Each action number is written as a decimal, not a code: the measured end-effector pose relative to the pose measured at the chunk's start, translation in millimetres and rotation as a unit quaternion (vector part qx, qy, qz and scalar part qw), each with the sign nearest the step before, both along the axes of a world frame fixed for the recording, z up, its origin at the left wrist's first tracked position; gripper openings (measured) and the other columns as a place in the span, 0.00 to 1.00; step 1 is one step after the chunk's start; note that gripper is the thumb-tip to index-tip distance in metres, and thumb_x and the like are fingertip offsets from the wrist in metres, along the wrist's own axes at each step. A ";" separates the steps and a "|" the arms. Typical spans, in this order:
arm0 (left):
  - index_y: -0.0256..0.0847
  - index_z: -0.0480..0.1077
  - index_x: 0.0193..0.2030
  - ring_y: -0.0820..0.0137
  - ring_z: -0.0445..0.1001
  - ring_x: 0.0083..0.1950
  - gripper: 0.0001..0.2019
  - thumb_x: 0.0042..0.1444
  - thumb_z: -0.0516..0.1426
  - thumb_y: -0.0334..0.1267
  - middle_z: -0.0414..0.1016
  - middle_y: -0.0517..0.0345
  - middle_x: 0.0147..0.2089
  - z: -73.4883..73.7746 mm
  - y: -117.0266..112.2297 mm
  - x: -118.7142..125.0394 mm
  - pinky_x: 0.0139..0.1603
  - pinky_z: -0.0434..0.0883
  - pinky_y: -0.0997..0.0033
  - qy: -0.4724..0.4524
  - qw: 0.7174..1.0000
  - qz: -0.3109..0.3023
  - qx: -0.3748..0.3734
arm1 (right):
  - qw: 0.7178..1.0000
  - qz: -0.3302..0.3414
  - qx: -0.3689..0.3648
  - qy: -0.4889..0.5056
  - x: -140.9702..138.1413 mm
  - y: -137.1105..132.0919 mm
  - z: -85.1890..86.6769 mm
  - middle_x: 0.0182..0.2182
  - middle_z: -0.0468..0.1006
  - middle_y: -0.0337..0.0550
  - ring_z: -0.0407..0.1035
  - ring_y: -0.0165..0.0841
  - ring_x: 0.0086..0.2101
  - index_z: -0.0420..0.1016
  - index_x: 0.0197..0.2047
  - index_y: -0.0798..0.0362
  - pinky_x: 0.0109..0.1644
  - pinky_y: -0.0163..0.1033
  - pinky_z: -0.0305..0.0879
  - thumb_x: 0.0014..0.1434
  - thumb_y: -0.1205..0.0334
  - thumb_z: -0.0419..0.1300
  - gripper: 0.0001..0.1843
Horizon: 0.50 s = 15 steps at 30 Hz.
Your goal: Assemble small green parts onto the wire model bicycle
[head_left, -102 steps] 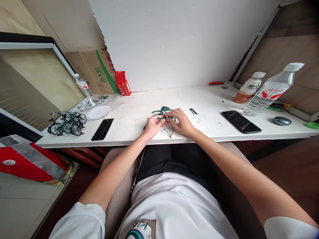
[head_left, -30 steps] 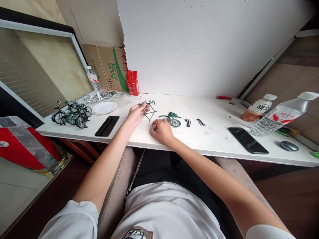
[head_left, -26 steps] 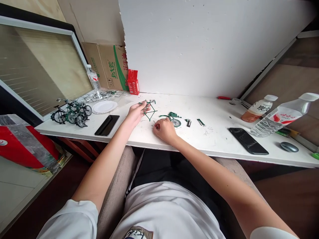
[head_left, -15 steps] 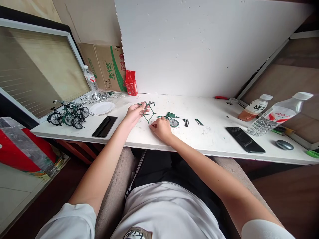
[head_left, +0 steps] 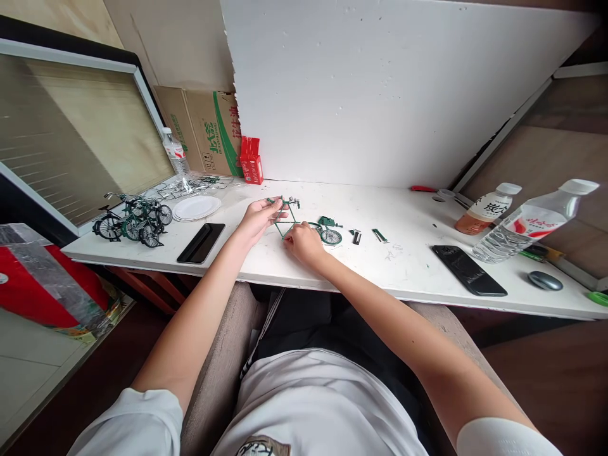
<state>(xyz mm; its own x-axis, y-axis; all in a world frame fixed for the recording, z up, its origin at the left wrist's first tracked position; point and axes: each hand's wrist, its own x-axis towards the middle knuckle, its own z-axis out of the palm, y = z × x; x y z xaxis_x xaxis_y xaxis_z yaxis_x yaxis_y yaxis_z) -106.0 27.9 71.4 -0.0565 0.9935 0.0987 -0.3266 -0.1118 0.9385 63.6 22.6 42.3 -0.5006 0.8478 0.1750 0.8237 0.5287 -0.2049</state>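
Note:
My left hand [head_left: 259, 218] pinches a small green model bicycle frame [head_left: 279, 232] near its top left. The frame is upright, and dark handlebars [head_left: 295, 202] stick out at its upper right. At the frame's bottom corner is my right hand [head_left: 306, 240], its fingertips closed together. Any small piece between those fingertips is hidden or too tiny to name. Just beyond my right hand lie a spoked model wheel [head_left: 331, 237] with a green fender and a green part [head_left: 327, 221]. Farther right are a small black-and-silver piece [head_left: 356, 237] and a thin green piece [head_left: 379, 235].
Assembled model bicycles [head_left: 133, 221] stand at the left, by white plates [head_left: 197, 208] and a black phone [head_left: 201, 243]. A red box [head_left: 252, 168] is at the back. Drink bottles [head_left: 513, 221], another phone [head_left: 469, 270] and a mouse [head_left: 545, 280] occupy the right.
My right hand has come up against the lower end of the bicycle frame, where a gap showed before. The left hand keeps its hold, and the frame has turned slightly.

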 end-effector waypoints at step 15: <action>0.35 0.81 0.51 0.70 0.84 0.41 0.20 0.59 0.77 0.45 0.87 0.47 0.47 0.0 0.4 2.0 0.50 0.75 0.69 0.027 0.999 -0.023 0.026 | 0.998 0.023 0.060 -0.004 9.8 -4.3 -20.0 0.55 0.82 0.64 0.66 0.55 0.60 0.84 0.53 0.58 0.61 0.55 0.64 0.79 0.68 0.52 0.17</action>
